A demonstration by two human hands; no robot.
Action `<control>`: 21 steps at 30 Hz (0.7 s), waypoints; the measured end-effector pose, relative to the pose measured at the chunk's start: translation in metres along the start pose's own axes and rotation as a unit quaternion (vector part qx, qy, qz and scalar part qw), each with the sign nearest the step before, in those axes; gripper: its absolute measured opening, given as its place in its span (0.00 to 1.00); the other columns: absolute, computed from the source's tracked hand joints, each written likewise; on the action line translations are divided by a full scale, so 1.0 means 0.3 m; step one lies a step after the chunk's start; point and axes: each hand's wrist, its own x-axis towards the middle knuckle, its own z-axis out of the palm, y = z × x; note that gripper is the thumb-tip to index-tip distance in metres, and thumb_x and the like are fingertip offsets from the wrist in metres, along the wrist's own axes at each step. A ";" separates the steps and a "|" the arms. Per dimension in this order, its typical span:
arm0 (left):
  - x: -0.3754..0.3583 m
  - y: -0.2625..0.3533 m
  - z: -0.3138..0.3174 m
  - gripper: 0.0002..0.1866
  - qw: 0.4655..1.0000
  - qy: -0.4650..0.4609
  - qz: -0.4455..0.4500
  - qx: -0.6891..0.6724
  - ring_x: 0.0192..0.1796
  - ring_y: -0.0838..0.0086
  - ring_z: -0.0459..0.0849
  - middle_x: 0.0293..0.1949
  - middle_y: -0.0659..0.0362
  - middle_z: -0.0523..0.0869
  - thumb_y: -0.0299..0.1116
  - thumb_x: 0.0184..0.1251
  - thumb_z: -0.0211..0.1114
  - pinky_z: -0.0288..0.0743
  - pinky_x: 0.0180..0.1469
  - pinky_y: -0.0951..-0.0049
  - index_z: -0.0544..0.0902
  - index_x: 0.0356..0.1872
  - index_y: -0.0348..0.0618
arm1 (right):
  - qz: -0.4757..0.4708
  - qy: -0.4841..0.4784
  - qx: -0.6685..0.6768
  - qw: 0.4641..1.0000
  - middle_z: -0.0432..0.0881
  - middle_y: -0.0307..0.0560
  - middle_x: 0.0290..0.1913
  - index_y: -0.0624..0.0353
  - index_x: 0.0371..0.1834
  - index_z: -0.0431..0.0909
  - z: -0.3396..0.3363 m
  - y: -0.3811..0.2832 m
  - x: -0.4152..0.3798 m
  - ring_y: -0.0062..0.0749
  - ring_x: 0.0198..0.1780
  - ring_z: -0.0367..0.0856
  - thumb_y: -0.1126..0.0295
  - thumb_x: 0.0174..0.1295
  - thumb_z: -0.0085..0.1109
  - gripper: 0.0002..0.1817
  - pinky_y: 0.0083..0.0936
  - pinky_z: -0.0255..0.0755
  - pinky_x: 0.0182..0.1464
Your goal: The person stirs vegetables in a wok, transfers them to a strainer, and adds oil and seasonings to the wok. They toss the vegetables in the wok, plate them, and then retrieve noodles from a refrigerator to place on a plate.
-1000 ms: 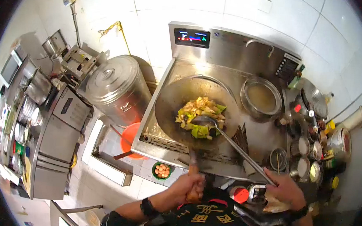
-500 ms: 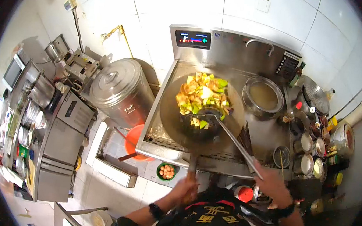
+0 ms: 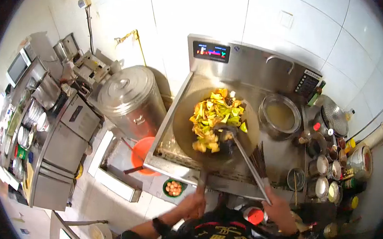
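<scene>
My left hand (image 3: 192,203) is closed around the handle of a large wok (image 3: 183,125) on the steel stove. In the wok lies a heap of chopped food (image 3: 217,110), with green and yellow-brown pieces. My right hand (image 3: 279,212) grips the end of a long metal ladle (image 3: 250,163). The ladle's dark bowl sits inside the wok, against the near right side of the food. Some pieces near the wok's front are smeared by motion.
Right of the wok stands a pot of liquid (image 3: 280,114), with a bamboo brush (image 3: 259,158) nearer me. Seasoning containers (image 3: 322,163) line the far right. A lidded steel drum (image 3: 132,94), an orange bucket (image 3: 144,154) and a bowl of eggs (image 3: 173,188) are left.
The food has shifted and turned over, with more of it toward the wok's near left side. My right hand has moved slightly down with the ladle. The whole view has tilted a little.
</scene>
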 end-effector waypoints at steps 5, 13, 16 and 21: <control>0.218 0.223 0.021 0.10 0.971 -0.089 -0.039 -0.217 0.22 0.76 0.74 0.23 0.65 0.73 0.38 0.69 0.62 0.71 0.24 0.74 0.72 0.34 0.46 | 0.144 -0.081 -0.019 0.986 0.82 0.65 0.46 0.52 0.70 0.68 -0.068 -0.028 0.071 0.60 0.43 0.82 0.62 0.57 0.63 0.35 0.46 0.75 0.47; 0.272 0.017 0.053 0.23 0.923 -0.124 -0.065 -0.357 0.31 0.74 0.81 0.31 0.62 0.80 0.55 0.73 0.56 0.78 0.36 0.72 0.75 0.52 0.45 | 0.008 0.069 -0.023 0.997 0.80 0.71 0.45 0.68 0.67 0.64 0.393 0.216 0.093 0.66 0.45 0.80 0.66 0.60 0.59 0.32 0.51 0.73 0.48; 0.357 -0.264 -0.152 0.28 0.927 -0.281 -0.131 -0.212 0.36 0.70 0.84 0.37 0.59 0.84 0.58 0.74 0.52 0.79 0.45 0.69 0.78 0.55 0.41 | 0.048 -0.002 -0.016 0.999 0.79 0.72 0.48 0.69 0.72 0.56 0.380 0.198 0.105 0.68 0.47 0.79 0.68 0.63 0.55 0.34 0.52 0.73 0.50; 0.615 -0.577 -0.348 0.36 0.893 0.107 -0.230 0.371 0.52 0.54 0.86 0.48 0.42 0.85 0.64 0.63 0.60 0.80 0.51 0.58 0.82 0.49 0.34 | 0.099 -0.043 -0.039 0.993 0.79 0.73 0.49 0.67 0.73 0.54 0.366 0.203 0.129 0.68 0.49 0.78 0.68 0.64 0.54 0.36 0.51 0.72 0.52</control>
